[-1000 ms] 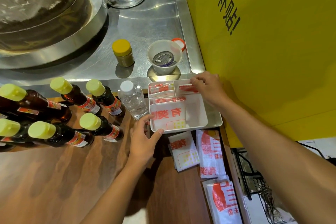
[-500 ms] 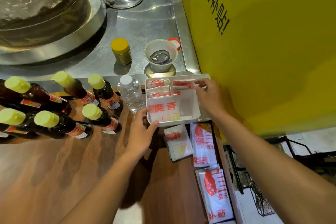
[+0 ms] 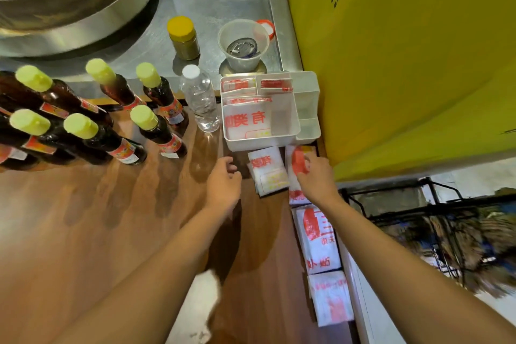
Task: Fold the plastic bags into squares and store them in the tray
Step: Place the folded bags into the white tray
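Right hand point(image 3: 314, 176) is pinching next bag point(image 3: 298, 160) on table point(image 3: 111, 218), at tray's point(image 3: 259, 144) 5 o'clock. Left hand point(image 3: 224, 183) is hovering released, fingers loosely curled. Advice: lift only the top bag, flatten before folding, bring left hand in to pin the crease.

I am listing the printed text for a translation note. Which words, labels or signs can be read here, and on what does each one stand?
"补贴!" black, on the yellow wall, cut off above.
"有" red, on the folded bag in the tray; its neighbour is unclear.
"三", "补贴" red, on the long bag at the counter edge.
Bottle labels, and the gripped bag in the right hand: too blurred.
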`<action>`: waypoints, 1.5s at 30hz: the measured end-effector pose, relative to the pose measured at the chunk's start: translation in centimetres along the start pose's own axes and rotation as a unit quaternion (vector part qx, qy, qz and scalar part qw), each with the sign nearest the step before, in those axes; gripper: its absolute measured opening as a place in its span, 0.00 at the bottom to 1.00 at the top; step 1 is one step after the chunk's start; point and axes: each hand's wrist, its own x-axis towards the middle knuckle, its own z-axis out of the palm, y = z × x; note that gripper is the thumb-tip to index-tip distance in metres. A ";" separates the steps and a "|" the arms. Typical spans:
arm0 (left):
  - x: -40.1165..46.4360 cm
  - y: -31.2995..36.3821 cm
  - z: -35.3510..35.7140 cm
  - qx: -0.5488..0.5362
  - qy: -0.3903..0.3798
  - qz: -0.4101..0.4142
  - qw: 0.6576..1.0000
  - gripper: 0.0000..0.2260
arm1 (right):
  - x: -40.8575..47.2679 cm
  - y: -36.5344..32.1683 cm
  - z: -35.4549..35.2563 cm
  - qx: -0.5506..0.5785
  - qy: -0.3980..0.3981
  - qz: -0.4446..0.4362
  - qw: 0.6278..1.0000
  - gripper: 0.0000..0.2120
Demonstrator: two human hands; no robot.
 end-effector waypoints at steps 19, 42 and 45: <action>1.3 0.4 10.5 -0.083 0.066 -0.167 0.980 0.18 | -2.3 0.4 3.7 -0.064 0.004 0.111 0.992 0.39; -1.5 -6.6 -0.2 -0.098 -0.029 -0.096 0.990 0.10 | -2.2 -3.2 3.6 -0.028 -0.061 0.195 0.978 0.35; -1.7 -6.8 -0.3 -0.100 -0.026 -0.091 0.990 0.10 | -2.0 -3.0 3.2 0.009 -0.048 0.163 0.985 0.25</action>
